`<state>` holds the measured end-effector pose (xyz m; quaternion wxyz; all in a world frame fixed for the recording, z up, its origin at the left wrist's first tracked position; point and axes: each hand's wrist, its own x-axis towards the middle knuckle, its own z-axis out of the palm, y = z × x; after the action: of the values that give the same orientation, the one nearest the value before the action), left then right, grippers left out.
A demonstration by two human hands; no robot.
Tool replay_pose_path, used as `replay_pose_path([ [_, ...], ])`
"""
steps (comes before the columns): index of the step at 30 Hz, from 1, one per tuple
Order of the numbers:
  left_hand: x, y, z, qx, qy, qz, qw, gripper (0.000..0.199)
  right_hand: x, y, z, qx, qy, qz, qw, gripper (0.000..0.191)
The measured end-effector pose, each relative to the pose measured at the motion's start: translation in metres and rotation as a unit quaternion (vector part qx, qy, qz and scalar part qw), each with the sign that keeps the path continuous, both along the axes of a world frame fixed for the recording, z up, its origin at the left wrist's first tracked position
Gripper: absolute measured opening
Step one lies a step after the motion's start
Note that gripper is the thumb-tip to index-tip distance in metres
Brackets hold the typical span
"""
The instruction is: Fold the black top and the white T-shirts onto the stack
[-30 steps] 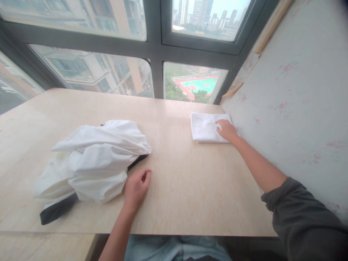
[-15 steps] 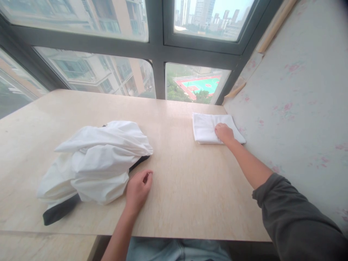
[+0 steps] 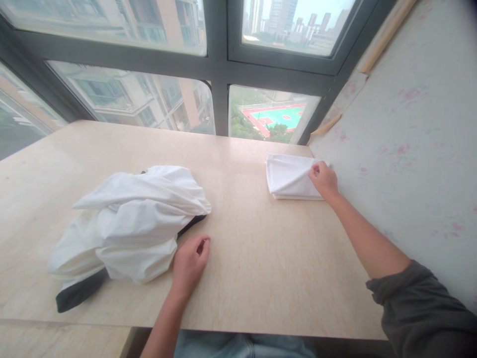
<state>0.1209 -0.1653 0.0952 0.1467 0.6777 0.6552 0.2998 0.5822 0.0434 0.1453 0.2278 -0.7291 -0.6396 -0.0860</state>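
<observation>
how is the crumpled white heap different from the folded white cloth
The crumpled white fabric heap lies in loose, uneven folds; the folded white rectangular cloth is compact and layered. The heap spreads wider than the cloth. The heap shows black strips; the cloth shows only white. Both rest on the pale tabletop.

A cream, marbled table (image 3: 249, 283) meets dark grey window frames (image 3: 220, 64); daylight comes through panes (image 3: 122, 94) showing an apartment block (image 3: 149, 20), distant high-rises (image 3: 281, 17) and a green-and-red basketball court (image 3: 280, 118). Pink-flowered wallpaper (image 3: 402, 149) lines the wall (image 3: 443, 84) at right.
</observation>
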Motion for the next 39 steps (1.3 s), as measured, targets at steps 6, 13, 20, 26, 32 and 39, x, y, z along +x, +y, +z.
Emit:
replay_pose_path([
  [6,0.001,0.0,0.001,0.001,-0.003,0.002,1.0,0.025,0.01,-0.023,-0.014,-0.095,0.026,0.131,0.987,0.029],
  [13,0.0,-0.001,0.0,-0.001,-0.014,-0.002,1.0,0.023,0.012,-0.032,0.008,-0.083,0.016,0.131,0.988,0.022],
  [20,0.001,-0.002,0.003,0.002,-0.021,-0.001,1.0,0.023,-0.017,-0.022,0.133,0.155,0.013,0.112,0.982,0.021],
  [26,0.001,-0.003,0.004,0.012,-0.032,-0.002,0.999,0.022,-0.046,-0.025,0.252,0.301,0.016,0.177,0.937,0.028],
  [32,0.001,-0.003,0.001,0.023,-0.041,-0.005,0.999,0.022,-0.087,-0.048,0.306,0.241,-0.087,0.194,0.947,0.042],
  [39,-0.001,-0.004,-0.001,0.032,-0.041,-0.022,0.998,0.019,-0.141,-0.074,0.29,0.245,-0.1,0.157,0.952,0.042],
])
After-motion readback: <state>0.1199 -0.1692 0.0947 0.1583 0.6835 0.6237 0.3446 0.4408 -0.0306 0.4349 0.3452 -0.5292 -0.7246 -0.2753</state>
